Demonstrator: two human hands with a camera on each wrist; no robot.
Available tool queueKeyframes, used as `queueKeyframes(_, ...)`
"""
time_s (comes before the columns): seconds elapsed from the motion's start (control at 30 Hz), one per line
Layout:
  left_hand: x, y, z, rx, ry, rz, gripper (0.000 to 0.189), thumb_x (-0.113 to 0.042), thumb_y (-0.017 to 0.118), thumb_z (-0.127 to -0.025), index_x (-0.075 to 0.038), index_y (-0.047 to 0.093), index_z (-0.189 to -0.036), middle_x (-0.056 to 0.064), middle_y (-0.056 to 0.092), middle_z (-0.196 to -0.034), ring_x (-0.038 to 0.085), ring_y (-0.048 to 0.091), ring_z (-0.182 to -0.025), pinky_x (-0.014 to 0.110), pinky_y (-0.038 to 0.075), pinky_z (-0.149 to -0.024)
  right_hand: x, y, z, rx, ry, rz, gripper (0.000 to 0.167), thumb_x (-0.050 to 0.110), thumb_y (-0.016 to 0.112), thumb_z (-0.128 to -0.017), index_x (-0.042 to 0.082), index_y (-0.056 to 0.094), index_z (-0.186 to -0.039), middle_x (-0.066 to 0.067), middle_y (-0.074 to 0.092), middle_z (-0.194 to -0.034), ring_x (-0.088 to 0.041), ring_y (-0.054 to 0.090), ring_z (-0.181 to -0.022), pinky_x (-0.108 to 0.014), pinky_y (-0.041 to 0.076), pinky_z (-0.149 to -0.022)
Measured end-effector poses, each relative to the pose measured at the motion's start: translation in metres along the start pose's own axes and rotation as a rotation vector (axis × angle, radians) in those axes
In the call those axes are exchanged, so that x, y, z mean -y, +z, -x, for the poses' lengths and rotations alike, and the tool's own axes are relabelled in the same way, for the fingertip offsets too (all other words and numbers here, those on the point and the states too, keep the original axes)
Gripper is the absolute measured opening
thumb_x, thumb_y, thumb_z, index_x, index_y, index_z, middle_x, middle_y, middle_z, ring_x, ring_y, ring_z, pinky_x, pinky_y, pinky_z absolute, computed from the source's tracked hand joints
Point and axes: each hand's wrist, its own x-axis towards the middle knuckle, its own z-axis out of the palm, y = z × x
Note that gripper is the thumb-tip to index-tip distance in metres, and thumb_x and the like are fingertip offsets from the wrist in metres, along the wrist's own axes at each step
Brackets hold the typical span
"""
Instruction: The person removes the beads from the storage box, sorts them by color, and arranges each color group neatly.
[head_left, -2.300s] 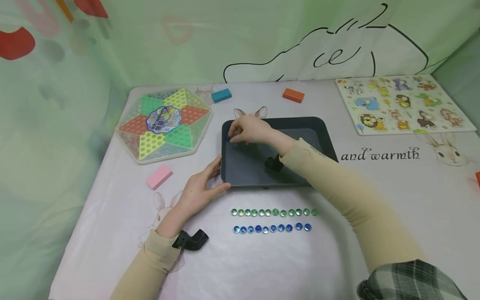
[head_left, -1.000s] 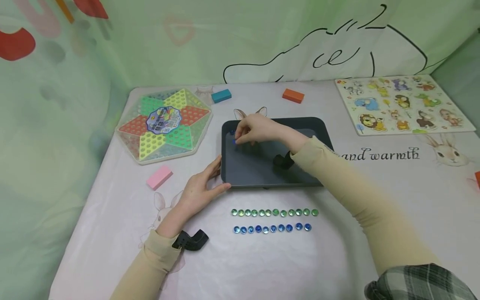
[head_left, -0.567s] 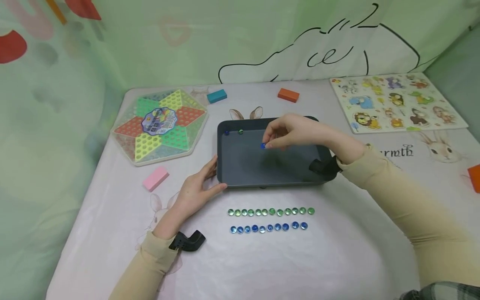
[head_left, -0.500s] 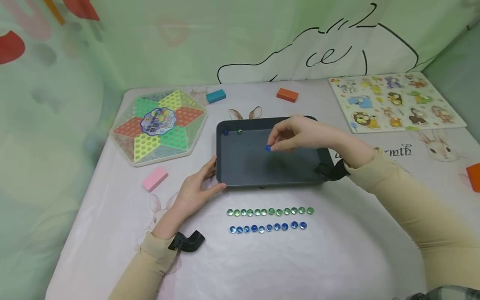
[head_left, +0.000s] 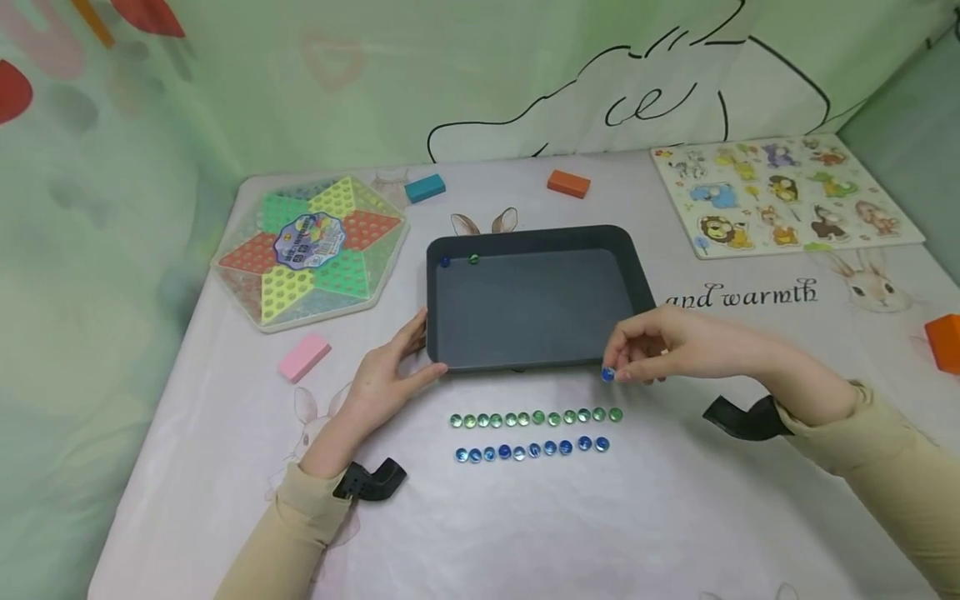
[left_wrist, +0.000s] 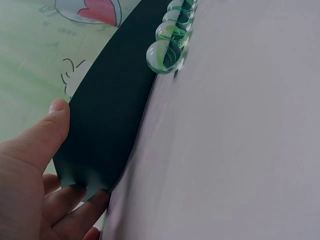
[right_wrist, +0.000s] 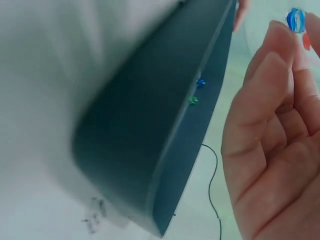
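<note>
In the head view my left hand (head_left: 382,379) holds the near left corner of a dark grey tray (head_left: 525,367), thumb at the front edge and fingers along the left side. My right hand (head_left: 671,343) pinches a blue glass marble (head_left: 608,374) between thumb and fingertips, just off the tray's near right corner. The right wrist view also shows this blue marble (right_wrist: 296,20) at the fingertips. Inside the tray, near its far left corner, lie a blue marble (head_left: 445,262) and a green marble (head_left: 474,259). In front are a row of green marbles (head_left: 538,417) and a row of blue marbles (head_left: 534,450).
A hexagonal Chinese checkers board (head_left: 311,250) lies at the left, above a pink block (head_left: 304,357). Behind the tray are a blue block (head_left: 425,188) and an orange block (head_left: 568,183). An animal puzzle board (head_left: 783,196) lies back right, another orange block (head_left: 945,342) at the right edge.
My right hand has moved from the tray's far left corner rightward and toward me, past the near rim, carrying a blue marble. This uncovers the two marbles inside. My left hand stays at the tray.
</note>
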Motion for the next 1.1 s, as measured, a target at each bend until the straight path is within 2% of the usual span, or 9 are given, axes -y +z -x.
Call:
queueKeyframes(0.17,0.000,0.000,0.000,-0.003,0.000,0.001,0.077,-0.038,0.067,-0.083,-0.024,0.027,-0.147,0.008,0.053,-0.133,0.021,0.052,-0.121,0.046,0.033,-0.105,-0.011,0.013,0.012,-0.006,-0.063,0.034,0.007,0.016,0.064,-0.087,0.020,0.064,-0.093,0.004,0.057,-0.069,-0.008,0.050,-0.057,-0.021,0.043,-0.050)
queueKeyframes(0.33,0.000,-0.001,0.000,-0.004,0.000,-0.001,0.077,-0.038,0.067,-0.083,-0.024,0.027,-0.147,0.009,0.053,-0.133,0.022,0.052,-0.121,0.046,0.033,-0.105,-0.019,0.025,0.019,-0.011,-0.084,0.036,0.007,0.016,0.066,-0.086,0.021,0.065,-0.091,0.009,0.055,-0.069,-0.006,0.048,-0.059,-0.019,0.041,-0.051)
queueKeyframes(0.47,0.000,-0.001,0.000,-0.001,-0.002,-0.003,0.077,-0.038,0.067,-0.083,-0.024,0.026,-0.147,0.009,0.052,-0.134,0.022,0.052,-0.121,0.046,0.034,-0.105,-0.022,0.034,0.022,-0.007,-0.043,0.063,0.005,0.022,0.067,-0.085,0.022,0.065,-0.089,0.013,0.055,-0.070,-0.001,0.048,-0.060,-0.018,0.041,-0.052)
queueKeyframes(0.63,0.000,-0.001,-0.001,-0.001,-0.001,-0.002,0.077,-0.038,0.067,-0.083,-0.024,0.026,-0.147,0.009,0.052,-0.134,0.021,0.052,-0.121,0.046,0.034,-0.105,-0.023,0.044,0.023,-0.009,0.012,0.171,0.007,0.029,0.068,-0.084,0.022,0.065,-0.084,0.018,0.051,-0.066,0.004,0.045,-0.058,-0.017,0.040,-0.052)
queueKeyframes(0.83,0.000,-0.001,0.000,0.000,-0.008,-0.001,0.077,-0.038,0.067,-0.083,-0.025,0.026,-0.147,0.008,0.052,-0.134,0.021,0.052,-0.122,0.046,0.033,-0.105,-0.022,0.052,0.021,-0.010,0.032,0.305,0.005,0.025,0.069,-0.082,0.024,0.065,-0.082,0.019,0.046,-0.063,0.006,0.041,-0.056,-0.016,0.037,-0.053)
queueKeyframes(1.1,-0.001,0.000,0.000,0.004,-0.003,-0.005,0.077,-0.038,0.067,-0.083,-0.024,0.026,-0.147,0.008,0.052,-0.134,0.021,0.052,-0.122,0.046,0.033,-0.105,-0.021,0.059,0.020,-0.030,0.059,0.400,0.007,0.023,0.070,-0.081,0.027,0.064,-0.082,0.021,0.045,-0.062,0.006,0.039,-0.055,-0.016,0.036,-0.054)
